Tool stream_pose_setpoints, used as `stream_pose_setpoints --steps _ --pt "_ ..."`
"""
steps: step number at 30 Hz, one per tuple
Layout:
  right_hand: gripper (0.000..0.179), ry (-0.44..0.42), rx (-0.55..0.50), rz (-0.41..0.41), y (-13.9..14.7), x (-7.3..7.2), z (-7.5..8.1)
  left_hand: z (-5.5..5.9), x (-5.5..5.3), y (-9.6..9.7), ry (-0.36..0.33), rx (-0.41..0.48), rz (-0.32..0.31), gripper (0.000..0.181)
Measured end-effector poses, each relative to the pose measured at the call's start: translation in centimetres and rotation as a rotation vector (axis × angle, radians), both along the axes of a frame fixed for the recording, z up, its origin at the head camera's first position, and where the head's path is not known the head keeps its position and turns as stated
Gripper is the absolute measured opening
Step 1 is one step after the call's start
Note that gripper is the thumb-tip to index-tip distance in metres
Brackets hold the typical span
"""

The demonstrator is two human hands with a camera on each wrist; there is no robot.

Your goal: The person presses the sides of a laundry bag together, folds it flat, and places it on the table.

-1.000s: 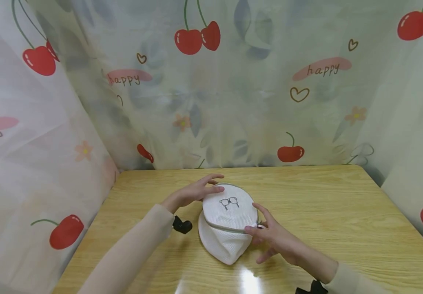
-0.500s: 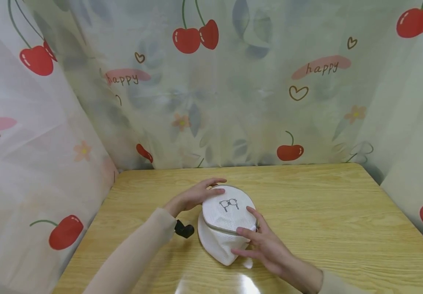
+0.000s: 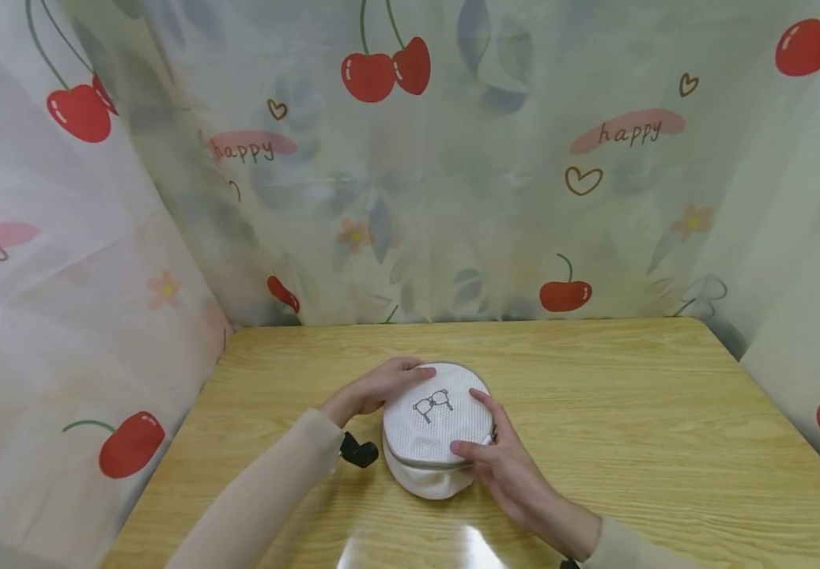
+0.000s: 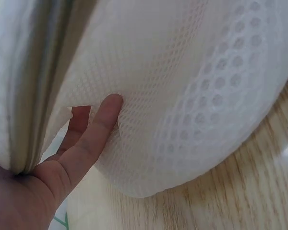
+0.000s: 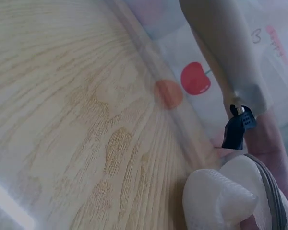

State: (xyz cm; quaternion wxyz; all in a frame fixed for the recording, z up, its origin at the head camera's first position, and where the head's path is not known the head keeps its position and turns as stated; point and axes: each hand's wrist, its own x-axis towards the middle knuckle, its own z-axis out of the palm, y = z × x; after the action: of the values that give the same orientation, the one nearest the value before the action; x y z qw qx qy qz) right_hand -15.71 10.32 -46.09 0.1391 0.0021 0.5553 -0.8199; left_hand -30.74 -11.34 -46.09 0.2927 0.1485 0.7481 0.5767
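Note:
A round white mesh laundry bag with a grey zipper rim and a drawing of eyeglasses on its top sits on the table. My left hand grips its far left edge, thumb over the top. In the left wrist view, the fingers of that hand reach below the zipper rim against the honeycomb mesh. My right hand holds the near right edge, two fingertips on the top and the other fingers lower along the side. The right wrist view catches the bag's bulging mesh side and the zipper band.
The wood-grain table extends around the bag on all sides. A cherry-printed curtain hangs behind and along both sides. A black wrist mount juts from the left cuff beside the bag.
The bag's top has turned slightly and come down toward the near side, its lower body now squashed flatter. My right hand has moved left and closed on the edge.

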Motion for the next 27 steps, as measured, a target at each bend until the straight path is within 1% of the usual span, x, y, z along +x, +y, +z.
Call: stream_pose_setpoints --steps 6,10,16,21,24,27 --pt "0.091 0.008 -0.014 0.021 -0.2 -0.6 -1.0 -0.2 0.0 -0.1 0.005 -0.036 -0.019 0.042" --pt "0.088 -0.006 0.006 0.004 -0.4 -0.8 -1.7 -0.2 0.1 -0.1 0.002 -0.057 -0.021 0.041" --pt "0.086 -0.002 0.049 0.004 -0.3 -0.8 -2.2 -0.3 0.1 -0.1 0.008 -0.088 -0.009 0.036" --pt "0.08 -0.012 0.079 0.004 -0.1 -0.8 -2.4 -0.4 0.1 -0.2 0.004 -0.109 0.009 0.03" --pt "0.078 -0.01 0.088 -0.001 -0.1 -0.7 -2.6 -0.5 0.2 -0.2 0.011 -0.117 0.009 0.031" --pt "0.079 -0.012 0.089 -0.008 -0.1 -0.7 -2.8 -0.5 0.4 -0.2 0.026 -0.122 0.006 0.036"
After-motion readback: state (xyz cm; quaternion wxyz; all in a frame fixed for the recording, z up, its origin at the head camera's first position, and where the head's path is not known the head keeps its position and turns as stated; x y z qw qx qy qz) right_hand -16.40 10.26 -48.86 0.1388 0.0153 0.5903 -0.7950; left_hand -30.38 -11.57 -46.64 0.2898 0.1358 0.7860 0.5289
